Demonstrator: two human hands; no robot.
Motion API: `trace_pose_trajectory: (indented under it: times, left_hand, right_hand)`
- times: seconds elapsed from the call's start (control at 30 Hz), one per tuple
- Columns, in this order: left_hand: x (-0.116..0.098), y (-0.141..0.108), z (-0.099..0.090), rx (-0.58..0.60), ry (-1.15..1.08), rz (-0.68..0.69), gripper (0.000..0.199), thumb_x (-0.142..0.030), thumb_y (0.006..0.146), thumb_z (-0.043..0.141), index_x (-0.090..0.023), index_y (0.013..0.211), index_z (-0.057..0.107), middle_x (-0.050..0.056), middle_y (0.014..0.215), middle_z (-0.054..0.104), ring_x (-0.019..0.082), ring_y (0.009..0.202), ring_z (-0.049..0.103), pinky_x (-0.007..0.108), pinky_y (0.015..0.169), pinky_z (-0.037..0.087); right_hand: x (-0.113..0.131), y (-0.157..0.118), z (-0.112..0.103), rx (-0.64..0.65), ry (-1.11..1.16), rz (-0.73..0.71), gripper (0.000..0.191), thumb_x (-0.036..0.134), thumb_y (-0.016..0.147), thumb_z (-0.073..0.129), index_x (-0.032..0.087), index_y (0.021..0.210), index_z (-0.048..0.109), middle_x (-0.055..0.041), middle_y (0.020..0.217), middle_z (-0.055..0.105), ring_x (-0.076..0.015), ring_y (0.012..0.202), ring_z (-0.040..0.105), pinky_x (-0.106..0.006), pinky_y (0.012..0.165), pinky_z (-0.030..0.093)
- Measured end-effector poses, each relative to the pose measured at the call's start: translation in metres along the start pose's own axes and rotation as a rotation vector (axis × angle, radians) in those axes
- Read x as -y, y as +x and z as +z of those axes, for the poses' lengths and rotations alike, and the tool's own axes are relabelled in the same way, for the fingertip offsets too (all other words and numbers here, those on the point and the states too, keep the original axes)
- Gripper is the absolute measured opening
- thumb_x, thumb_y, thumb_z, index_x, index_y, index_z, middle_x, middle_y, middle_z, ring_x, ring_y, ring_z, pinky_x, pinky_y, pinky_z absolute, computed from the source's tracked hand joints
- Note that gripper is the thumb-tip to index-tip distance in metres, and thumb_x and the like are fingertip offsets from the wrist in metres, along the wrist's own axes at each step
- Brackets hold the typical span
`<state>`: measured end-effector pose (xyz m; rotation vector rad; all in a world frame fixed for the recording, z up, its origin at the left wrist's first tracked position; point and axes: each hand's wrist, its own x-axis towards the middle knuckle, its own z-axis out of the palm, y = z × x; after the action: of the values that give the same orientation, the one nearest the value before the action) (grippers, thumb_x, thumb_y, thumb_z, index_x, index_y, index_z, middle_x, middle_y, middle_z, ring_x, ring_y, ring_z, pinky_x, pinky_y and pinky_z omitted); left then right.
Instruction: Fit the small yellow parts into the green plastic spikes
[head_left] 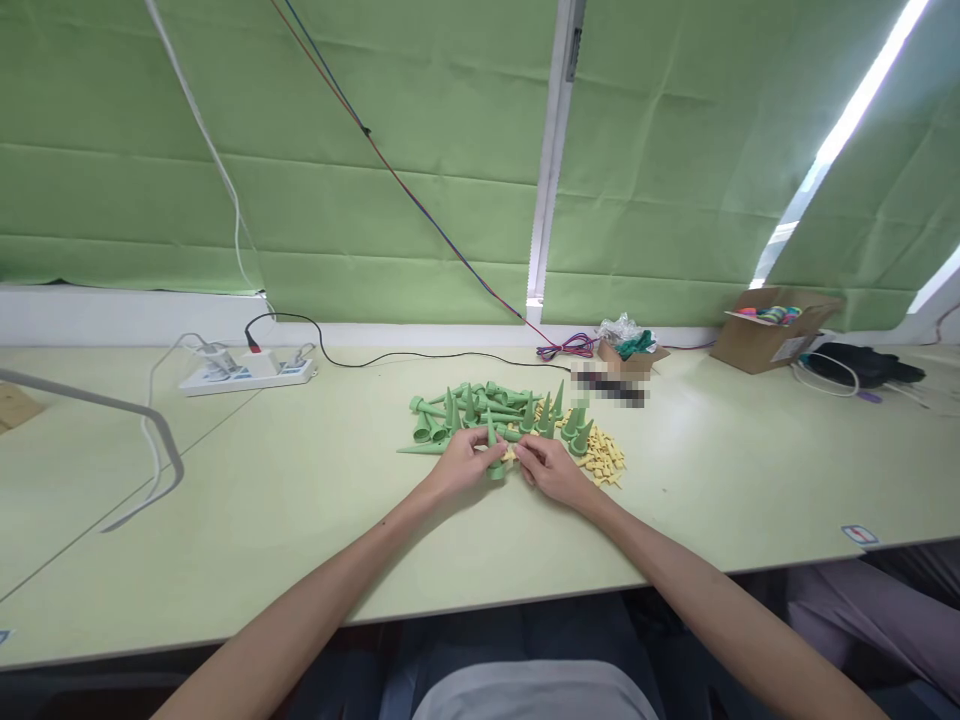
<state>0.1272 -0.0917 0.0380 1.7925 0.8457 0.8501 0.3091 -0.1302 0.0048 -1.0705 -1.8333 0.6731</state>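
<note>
My left hand point(469, 457) is closed around a green pointed plastic spike point(492, 436), held upright with its wide end down near the tabletop. Close beside it, my right hand point(550, 465) pinches a small yellow plastic piece point(510, 454) against the spike's side; whether the two are joined I cannot tell. Just beyond both hands lies a pile of similar green spikes point(474, 398), some lying flat and others standing point up. To the right of my right hand spreads a heap of small yellow pieces point(603, 457), some of them cross-shaped.
A white power strip point(247, 374) with plugs and cables sits at the back left. Along the back right are a small open box point(630, 360), a cardboard box point(772, 335) and a black pouch point(859, 365). A grey bent rod point(161, 425) reaches over the table's left side.
</note>
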Motion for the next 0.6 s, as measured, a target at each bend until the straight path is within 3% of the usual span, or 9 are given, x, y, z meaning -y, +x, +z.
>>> trace_pose_trajectory:
  times: [0.47, 0.6]
  left_hand:
    - [0.0026, -0.0004, 0.0000, 0.023, -0.017, 0.001, 0.031, -0.045, 0.080, 0.064, -0.014, 0.076, 0.068, 0.004, 0.071, 0.062, 0.011, 0.058, 0.050, 0.025, 0.054, 0.036]
    - [0.0025, 0.0010, -0.0007, 0.013, -0.029, -0.019, 0.034, -0.047, 0.081, 0.062, -0.013, 0.081, 0.067, 0.002, 0.067, 0.059, 0.008, 0.048, 0.042, 0.023, 0.045, 0.030]
  right_hand:
    - [-0.0008, 0.0017, 0.0013, -0.009, -0.068, 0.019, 0.044, 0.042, 0.099, 0.037, 0.020, 0.062, 0.045, 0.0020, 0.052, 0.048, -0.0120, 0.050, 0.043, -0.026, 0.053, 0.035]
    - [0.0017, 0.0009, 0.0009, -0.019, 0.005, 0.049, 0.035, 0.044, 0.098, 0.040, 0.020, 0.074, 0.050, 0.0038, 0.051, 0.049, -0.0119, 0.047, 0.045, -0.026, 0.052, 0.037]
